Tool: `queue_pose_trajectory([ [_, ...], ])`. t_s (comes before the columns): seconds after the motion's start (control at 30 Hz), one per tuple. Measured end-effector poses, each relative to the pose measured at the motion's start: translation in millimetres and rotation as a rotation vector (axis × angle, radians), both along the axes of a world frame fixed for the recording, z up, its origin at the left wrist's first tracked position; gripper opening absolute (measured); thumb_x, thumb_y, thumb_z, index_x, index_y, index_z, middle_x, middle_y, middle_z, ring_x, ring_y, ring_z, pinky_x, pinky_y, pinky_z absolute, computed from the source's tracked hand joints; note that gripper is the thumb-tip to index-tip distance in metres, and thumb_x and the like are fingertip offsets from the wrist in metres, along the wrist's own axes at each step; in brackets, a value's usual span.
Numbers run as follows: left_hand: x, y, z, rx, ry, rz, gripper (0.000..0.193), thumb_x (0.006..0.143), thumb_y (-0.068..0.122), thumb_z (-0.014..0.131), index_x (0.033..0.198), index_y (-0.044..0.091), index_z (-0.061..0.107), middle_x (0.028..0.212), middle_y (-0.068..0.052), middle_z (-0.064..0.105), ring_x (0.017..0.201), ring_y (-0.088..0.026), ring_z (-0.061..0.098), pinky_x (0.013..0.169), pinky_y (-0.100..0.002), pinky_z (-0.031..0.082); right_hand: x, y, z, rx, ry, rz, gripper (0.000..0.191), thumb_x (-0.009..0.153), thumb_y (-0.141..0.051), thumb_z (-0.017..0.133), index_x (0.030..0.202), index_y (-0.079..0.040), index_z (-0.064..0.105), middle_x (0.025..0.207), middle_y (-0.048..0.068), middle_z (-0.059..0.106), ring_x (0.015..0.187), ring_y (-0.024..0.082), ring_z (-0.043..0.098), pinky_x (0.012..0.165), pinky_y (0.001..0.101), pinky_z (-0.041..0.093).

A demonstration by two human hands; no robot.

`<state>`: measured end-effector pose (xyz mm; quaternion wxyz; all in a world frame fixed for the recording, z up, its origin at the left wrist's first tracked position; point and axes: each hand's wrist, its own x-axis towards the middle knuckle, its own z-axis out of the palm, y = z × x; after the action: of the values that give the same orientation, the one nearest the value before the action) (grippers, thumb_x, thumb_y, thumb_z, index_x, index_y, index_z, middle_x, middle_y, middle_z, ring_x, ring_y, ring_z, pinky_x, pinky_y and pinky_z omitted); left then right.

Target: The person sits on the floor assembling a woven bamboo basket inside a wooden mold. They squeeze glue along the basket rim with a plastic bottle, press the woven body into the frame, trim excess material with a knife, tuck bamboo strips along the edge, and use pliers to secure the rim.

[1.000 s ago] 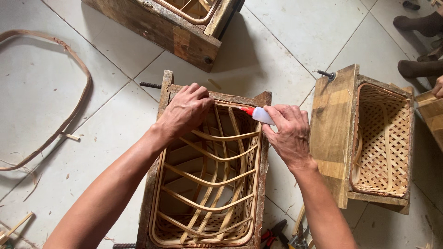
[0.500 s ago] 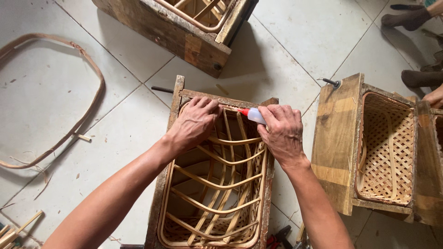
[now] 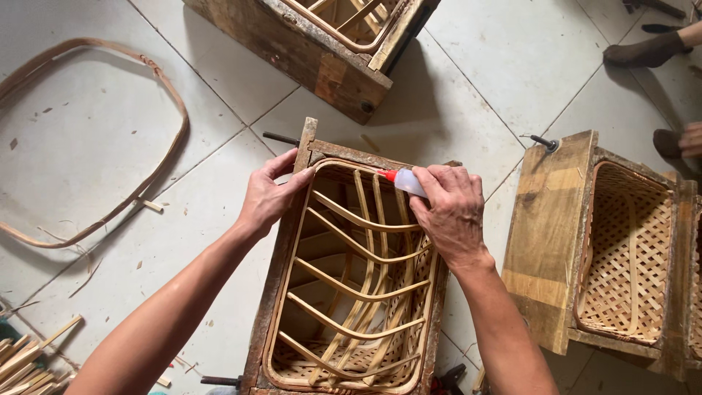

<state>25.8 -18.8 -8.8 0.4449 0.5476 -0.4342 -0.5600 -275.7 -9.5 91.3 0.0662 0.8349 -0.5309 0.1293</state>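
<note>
1. The glue bottle (image 3: 406, 181), small and translucent with a red nozzle, sits at the far rim of the bamboo basket frame (image 3: 351, 292), its tip aimed toward 9 o'clock along the top edge. The right hand (image 3: 452, 212) is curled closed around its body, squeezing grip, knuckles up.
2. Half a second back the left hand lay flatter across the frame's top ribs; now the left hand (image 3: 269, 196) has slid to the 10 o'clock corner, fingers wrapped over the rim and thumb outside, pressed on the wooden mould (image 3: 281, 271) that surrounds the frame. The nozzle has edged nearer that corner, so the gluing seems to be working along the upper rim.
3. The frame fills the mould at picture centre: curved crosswise ribs over lengthwise splints, with woven matting only at the near end.
4. At 3 o'clock stands a second mould (image 3: 548, 234) holding a fully woven basket (image 3: 629, 256); at 12 o'clock a third mould (image 3: 322, 51).
5. At 9 o'clock a loose bamboo hoop (image 3: 164, 146) lies on the tiled floor (image 3: 95, 110); bamboo offcuts (image 3: 29, 362) at 8 o'clock.
6. Another person's foot (image 3: 643, 51) shows at 2 o'clock, well apart; nothing blocks the rim.
</note>
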Motion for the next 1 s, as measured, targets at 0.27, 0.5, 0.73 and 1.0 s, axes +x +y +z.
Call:
queue_pose_trajectory([
  [0.27, 1.1, -7.4, 5.5, 0.067, 0.053, 0.047, 0.063, 0.084, 0.021, 0.081, 0.136, -0.001, 0.056, 0.123, -0.016, 0.07, 0.113, -0.023, 0.069, 0.096, -0.034, 0.058, -7.1, 2.4, 0.0, 0.032, -0.01, -0.068, 0.05, 0.075, -0.016, 0.087, 0.122, -0.011, 0.072, 0.111, 0.004, 0.069, 0.103, 0.022, 0.061, 0.09, 0.04, 0.046],
  [0.5, -46.1, -15.9, 20.1, -0.858, -0.952, -0.307, 0.03, 0.098, 0.012, 0.062, 0.126, 0.003, 0.064, 0.118, -0.014, 0.067, 0.111, -0.028, 0.06, 0.102, -0.045, 0.047, -53.4, 24.2, -21.4, 0.291, -0.707, -0.431, 0.038, 0.09, -0.023, 0.079, 0.122, -0.007, 0.068, 0.113, 0.009, 0.073, 0.101, 0.018, 0.071, 0.092, 0.0347, 0.061],
  [0.73, -81.6, -23.2, 23.6, -0.762, -1.319, -0.742, 0.036, 0.097, 0.014, 0.045, 0.128, -0.002, 0.055, 0.13, -0.017, 0.057, 0.114, -0.027, 0.054, 0.097, -0.043, 0.047, -113.3, 68.8, -90.5, 0.352, -1.053, -0.75, 0.04, 0.092, -0.026, 0.077, 0.121, -0.003, 0.062, 0.107, 0.015, 0.075, 0.103, 0.023, 0.072, 0.096, 0.0374, 0.059],
  [1.0, -82.9, -34.8, 11.5, -0.844, -1.193, -0.558, 0.027, 0.097, 0.005, 0.051, 0.12, 0.004, 0.065, 0.11, -0.013, 0.062, 0.099, -0.023, 0.057, 0.088, -0.041, 0.051, -120.7, 104.6, -172.0, 0.443, -0.757, -0.763, 0.026, 0.096, -0.009, 0.058, 0.121, -0.004, 0.063, 0.113, 0.016, 0.073, 0.101, 0.029, 0.074, 0.086, 0.0376, 0.064],
])
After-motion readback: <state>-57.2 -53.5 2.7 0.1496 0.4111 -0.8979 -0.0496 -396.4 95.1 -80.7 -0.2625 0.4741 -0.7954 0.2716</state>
